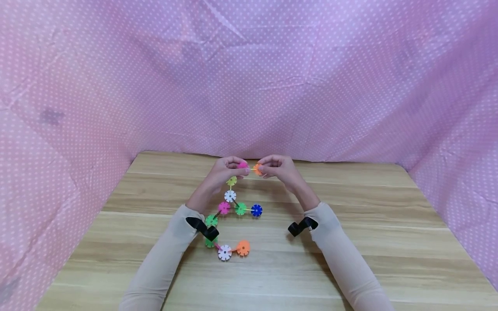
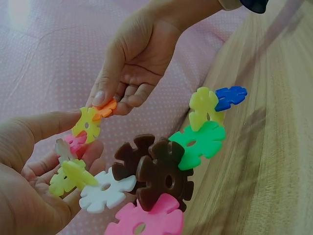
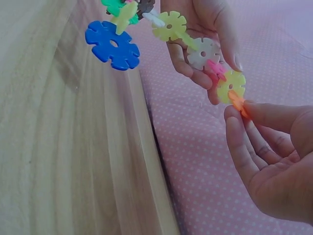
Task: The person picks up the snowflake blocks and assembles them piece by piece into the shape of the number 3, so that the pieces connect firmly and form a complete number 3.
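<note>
Notched plastic discs of the interlocking snowflake kind are slotted together into a long chain. My left hand (image 1: 223,172) grips the chain near its upper end, thumb and fingers around a pink disc (image 1: 243,165). Between thumb and fingertips my right hand (image 1: 278,168) pinches an orange disc (image 3: 238,104), which meets the edge of a yellow disc (image 2: 86,124) beside the pink one. Below the left hand the chain runs on through a white disc (image 1: 230,196) and brown discs (image 2: 168,181), with a green disc (image 1: 241,209) and a blue disc (image 1: 256,211) branching right.
Toward the near side, the chain bends past the left wrist to a white disc (image 1: 225,252) and another orange disc (image 1: 243,248). A wood-grain table (image 1: 389,242) lies beneath, with pink dotted cloth (image 1: 249,86) behind and at both sides. Both wrists wear black straps (image 1: 202,228).
</note>
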Available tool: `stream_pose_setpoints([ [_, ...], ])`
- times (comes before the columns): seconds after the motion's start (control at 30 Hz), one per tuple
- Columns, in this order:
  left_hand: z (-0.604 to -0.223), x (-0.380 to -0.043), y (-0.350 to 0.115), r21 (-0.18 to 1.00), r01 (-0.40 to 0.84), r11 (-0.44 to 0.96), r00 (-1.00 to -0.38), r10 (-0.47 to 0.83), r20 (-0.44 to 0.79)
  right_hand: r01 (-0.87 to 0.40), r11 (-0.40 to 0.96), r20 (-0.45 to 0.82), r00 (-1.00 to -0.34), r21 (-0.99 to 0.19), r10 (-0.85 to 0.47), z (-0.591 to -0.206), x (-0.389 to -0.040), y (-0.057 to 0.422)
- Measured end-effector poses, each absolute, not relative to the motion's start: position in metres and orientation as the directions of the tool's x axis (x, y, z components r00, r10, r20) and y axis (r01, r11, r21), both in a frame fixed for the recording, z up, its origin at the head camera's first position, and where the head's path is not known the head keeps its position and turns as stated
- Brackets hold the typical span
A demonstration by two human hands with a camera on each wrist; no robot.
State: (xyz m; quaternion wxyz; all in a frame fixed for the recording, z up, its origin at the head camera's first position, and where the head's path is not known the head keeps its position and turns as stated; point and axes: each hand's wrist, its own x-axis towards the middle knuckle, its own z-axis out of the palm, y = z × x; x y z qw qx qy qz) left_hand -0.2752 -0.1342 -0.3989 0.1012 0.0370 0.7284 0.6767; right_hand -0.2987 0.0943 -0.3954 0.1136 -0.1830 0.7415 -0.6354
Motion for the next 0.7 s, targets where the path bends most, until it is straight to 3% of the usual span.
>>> stream_pose_setpoints([
  [0.7, -0.405, -0.263, -0.169, 0.980, 0.029, 0.198, -0.935, 0.352, -0.044, -0.078, 0.113, 0.034, -0.936, -0.990, -0.349, -0.379, -0.294, 0.103],
])
